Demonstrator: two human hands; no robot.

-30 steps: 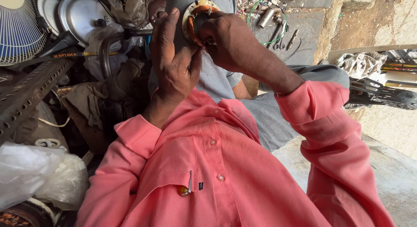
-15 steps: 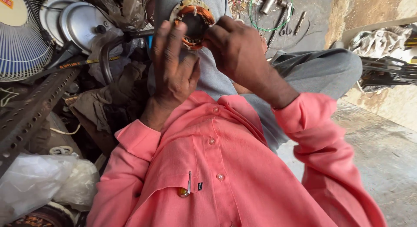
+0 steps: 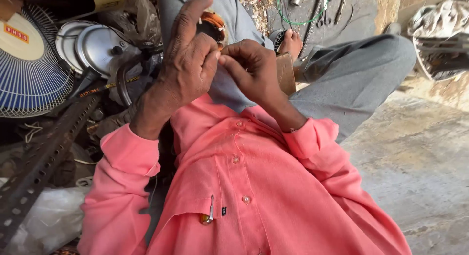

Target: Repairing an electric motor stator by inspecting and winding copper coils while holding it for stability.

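- Far left: a blue fan guard (image 3: 29, 81) with a round cream hub that has a small red label on it. Next to it, a couple of round metal lids (image 3: 95, 45). Near left corner, a crumpled clear plastic bag (image 3: 44, 221).
- Left hand (image 3: 188, 64): its grip is wrapped round a small motor winding (image 3: 215, 25), orange-and-copper, held up over the lap and mostly hidden behind the palm.
- Right hand (image 3: 251, 67): fingertips pinched narrow right against the left thumb, probably on a fine wire, too thin to tell.
- Looks like the coil-wire fiddling stage; the next move would want a steady pinch and a gentle pull.
- Far right: a green wire loop (image 3: 286, 13) and hand tools (image 3: 317, 16) on the floor.
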